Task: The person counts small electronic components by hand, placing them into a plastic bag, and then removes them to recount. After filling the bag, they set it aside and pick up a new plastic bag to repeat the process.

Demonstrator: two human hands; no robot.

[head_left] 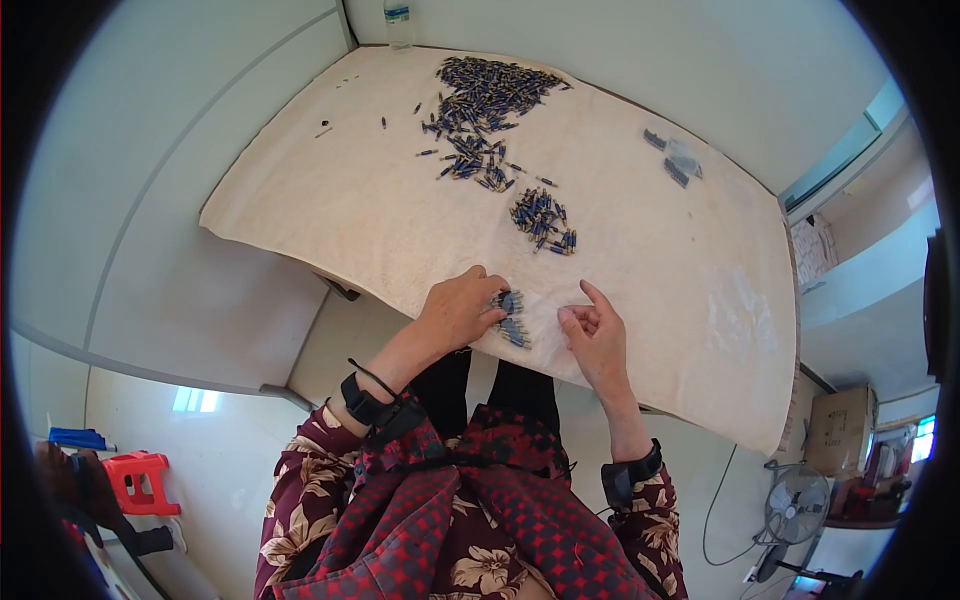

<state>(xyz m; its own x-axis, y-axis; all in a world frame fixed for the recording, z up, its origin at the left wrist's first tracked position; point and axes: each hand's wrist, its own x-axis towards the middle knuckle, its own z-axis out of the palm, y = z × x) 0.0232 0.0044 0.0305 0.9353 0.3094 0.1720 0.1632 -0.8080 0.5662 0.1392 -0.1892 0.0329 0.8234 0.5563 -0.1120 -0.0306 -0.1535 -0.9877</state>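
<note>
Near the table's front edge, my left hand (463, 310) curls its thumb and fingers on the left side of a row of small blue cylindrical parts (513, 322) with brass-coloured ends. The parts lie side by side; a hazy, clear sheen over them could be thin plastic. To their right, my right hand (597, 340) hovers with its index finger stretched out and thumb apart, the other fingers bent. Nothing shows in it. Beyond both hands sits a small heap of the same parts (540, 218).
A large pile of the parts (490, 95) spreads across the back of the cloth-covered table (330, 190). Bundled rows with clear plastic (684, 158) lie at the back right. A bottle (398, 22) stands at the far edge. A fan (797, 503) and red stool (140, 482) are on the floor.
</note>
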